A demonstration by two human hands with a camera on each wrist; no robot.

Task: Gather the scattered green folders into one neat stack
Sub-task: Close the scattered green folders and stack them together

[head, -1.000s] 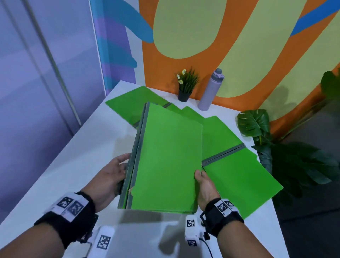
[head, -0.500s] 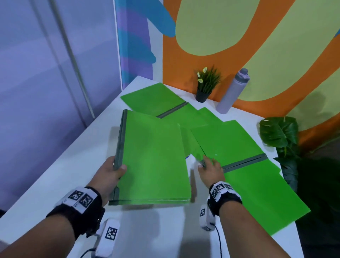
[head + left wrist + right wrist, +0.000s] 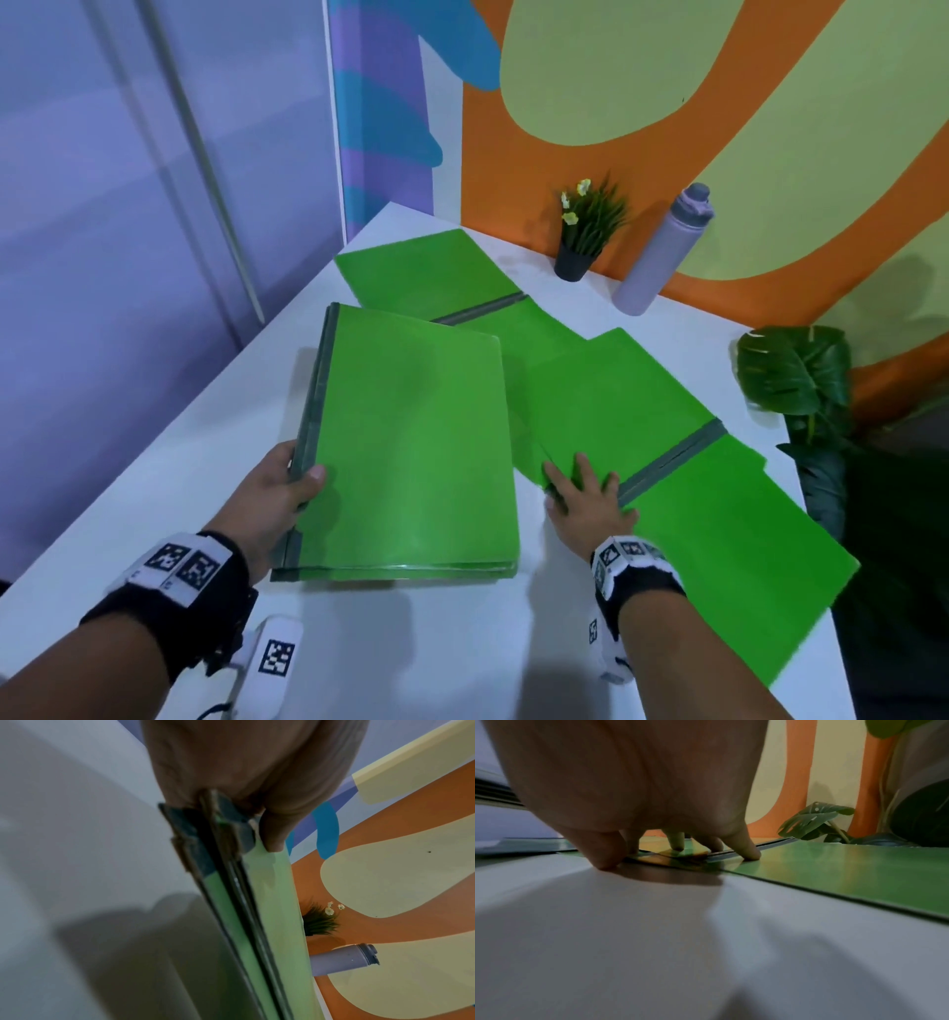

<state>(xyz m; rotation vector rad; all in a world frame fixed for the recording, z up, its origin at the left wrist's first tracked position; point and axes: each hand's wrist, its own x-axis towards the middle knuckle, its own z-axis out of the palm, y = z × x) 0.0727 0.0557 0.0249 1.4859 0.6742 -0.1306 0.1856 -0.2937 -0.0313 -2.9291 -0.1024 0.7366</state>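
Head view is showing the left hand (image 3: 272, 501) gripping a stack of green folders (image 3: 411, 447) by its grey spine edge, thumb lying on the top cover and the fingers going under it. Left wrist view backs that up: the thumb is pressing on the green cover right beside the grey binding, so the hand is pinching the stack. The stack's near edge is sitting on the white table (image 3: 154, 462); whether the rest is lying flat, can't tell.

Over on the right, the right hand (image 3: 585, 496) is lying on an open green folder (image 3: 642, 426), spread across the table right next to the stack, with fingers fanned out and touching its near corner by the grey spine strip. Right wrist view has the fingertips (image 3: 750, 853) pressing down on the folder and the thumb touching bare table, nothing gripped.

Another open folder (image 3: 436, 277) is lying further back, near a small potted plant (image 3: 585, 231) and a purple bottle (image 3: 662, 252).
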